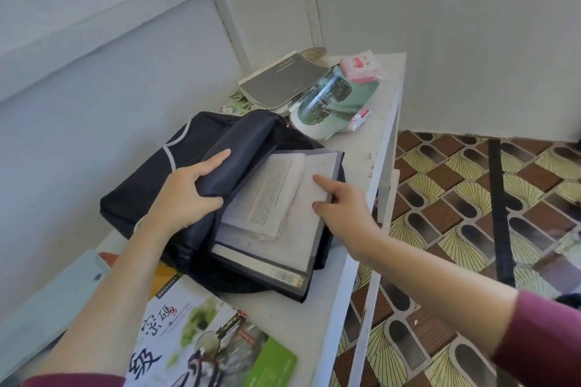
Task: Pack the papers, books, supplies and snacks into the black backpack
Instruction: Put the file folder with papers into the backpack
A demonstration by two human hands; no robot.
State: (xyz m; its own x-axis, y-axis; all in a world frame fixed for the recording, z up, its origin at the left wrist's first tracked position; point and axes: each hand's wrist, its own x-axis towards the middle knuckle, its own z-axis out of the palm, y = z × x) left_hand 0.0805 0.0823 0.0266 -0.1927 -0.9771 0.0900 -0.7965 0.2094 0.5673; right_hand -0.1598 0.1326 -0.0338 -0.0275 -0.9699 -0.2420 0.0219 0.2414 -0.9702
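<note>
Black backpack (151, 192) lies by the table (314, 324)'s right edge. The left hand (185, 198) grips its flap open, and the right hand (342, 207) presses the paper-filled folder (283, 248), half inside, grip unclear. Far-end books (283, 82), near-end books (188, 339) and a pink packet (361, 67) lie unpacked.

Backpack (147, 188) mouth faces 4 o'clock. Left hand (185, 198) grips the flap up, so there's a gap, but the dark folder (283, 273) with loose pages (267, 195) fills most of it, sticking half out. Right hand (342, 207) rests finger and thumb on the folder's 3 o'clock edge. Only a narrow bare strip of table (364, 166) there, then open air over tiled floor (471, 185). 1 o'clock blocked by book pile (292, 85) and pink pack (361, 67). 7 o'clock: magazine (188, 336), green book (273, 364). Wall (94, 88) close at 9–11.
</note>
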